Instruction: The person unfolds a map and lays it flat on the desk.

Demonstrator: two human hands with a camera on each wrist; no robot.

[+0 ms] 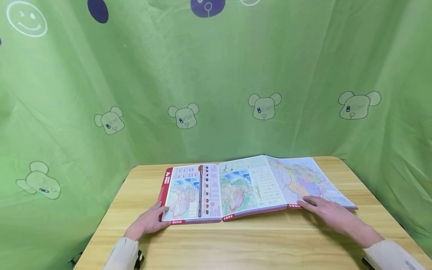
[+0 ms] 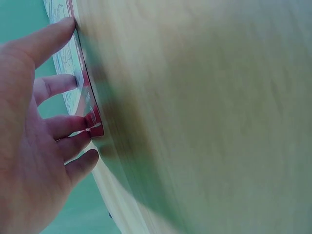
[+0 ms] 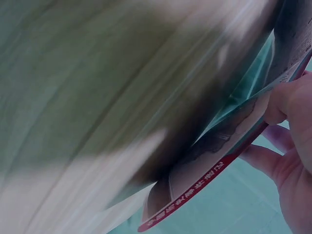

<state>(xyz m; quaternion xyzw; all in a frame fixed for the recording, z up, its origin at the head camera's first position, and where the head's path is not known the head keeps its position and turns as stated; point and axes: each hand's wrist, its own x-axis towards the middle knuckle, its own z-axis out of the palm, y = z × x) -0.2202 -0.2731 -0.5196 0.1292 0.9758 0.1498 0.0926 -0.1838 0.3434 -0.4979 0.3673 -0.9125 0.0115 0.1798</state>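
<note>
An unfolded fold-out map (image 1: 236,191), made of joined panels with coloured maps and text, lies across the wooden table. My left hand (image 1: 150,221) is at its lower left corner, fingers spread along the red-edged border. In the left wrist view, the left fingertips (image 2: 68,82) touch the map's edge. My right hand (image 1: 329,212) pinches the near edge of the right panel. In the right wrist view, the thumb and fingers of the right hand (image 3: 295,141) lie on opposite faces of the panel (image 3: 209,170), its edge tilted up from the table.
The wooden table (image 1: 216,247) has rounded far corners. Green curtains (image 1: 216,67) with bear faces hang close behind and on both sides of it. The middle panels stand in shallow folds rather than flat.
</note>
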